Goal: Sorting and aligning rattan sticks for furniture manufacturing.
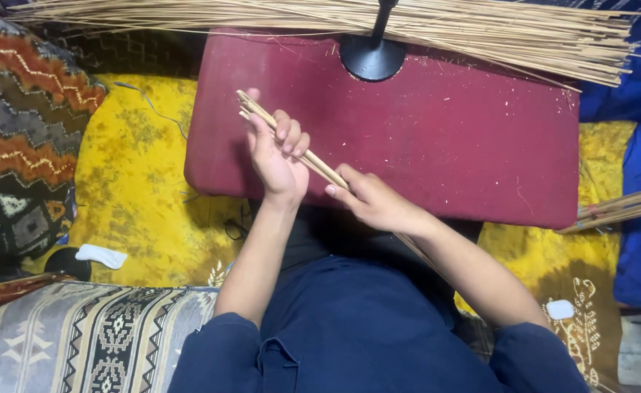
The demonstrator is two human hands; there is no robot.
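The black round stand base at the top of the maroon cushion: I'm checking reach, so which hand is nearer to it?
Left. The left hand grips the thin sticks just below-left of the black base. The right hand holds them lower down, farther from it.

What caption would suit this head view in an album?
Both hands, left hand and right hand, grip thin cane sticks over a maroon cushion.

A cushion (437, 138) is set at the centre of the frame, upon a cloth (138, 189) spread to its left and lower right. A lamp base (371, 57) is placed on its upper edge, and loose sticks (480, 29) are laid across the top. A few sticks (313, 161) are held over the cushion's lower left by the left hand (277, 153) and, just right of it, the right hand (375, 200). A patterned blanket (14, 131) is seen at far left.
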